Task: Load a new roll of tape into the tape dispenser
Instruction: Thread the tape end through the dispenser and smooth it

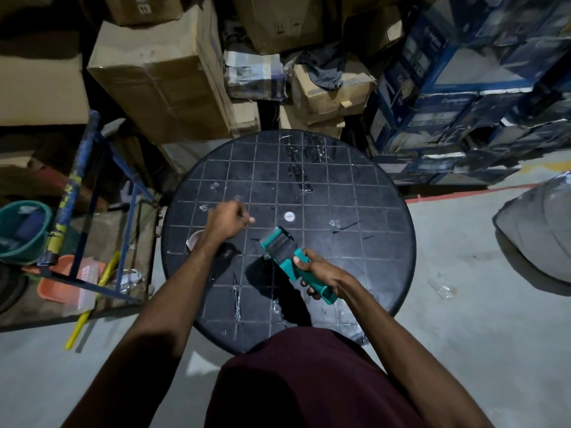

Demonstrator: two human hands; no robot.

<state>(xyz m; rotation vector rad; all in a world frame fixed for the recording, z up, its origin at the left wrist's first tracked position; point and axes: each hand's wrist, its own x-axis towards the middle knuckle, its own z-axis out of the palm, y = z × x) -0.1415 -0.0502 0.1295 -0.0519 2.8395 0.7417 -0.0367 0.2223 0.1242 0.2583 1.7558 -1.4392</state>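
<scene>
Over the round black table (355, 186), the left hand (227, 222) hovers with fingers curled and pinched; whether it holds anything, I cannot tell. Further right, the right hand (321, 273) grips the teal tape dispenser (285, 253) by its handle, head angled just above the tabletop.

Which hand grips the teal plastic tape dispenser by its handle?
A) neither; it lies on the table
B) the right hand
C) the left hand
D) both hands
B: the right hand wraps the teal plastic tape dispenser handle, while the left hand is apart, over the round black table.
</scene>
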